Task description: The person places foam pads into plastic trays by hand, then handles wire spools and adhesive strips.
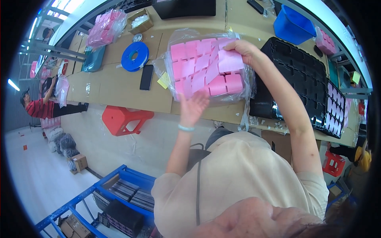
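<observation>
A clear plastic bag [250,85] lies spread on the table in front of me, with rows of pink foam blocks [184,69] in it. Across them runs a slanting, lighter pink slotted sheet [230,61]. My right hand [243,49] reaches over the far right corner, its fingers pinched on the sheet's edge. At the near left edge of the pink blocks, my left hand [194,108] is open, palm up and fingers spread, holding nothing. Its fingertips are close to the blocks; whether they touch I cannot tell.
Right of the bag stand stacked black trays [293,79], with a blue bin [293,24] behind. To the left lie a phone [146,77], a blue tape reel [135,56] and yellow notes [163,80]. A red stool [125,119] and a blue rack [131,174] stand below.
</observation>
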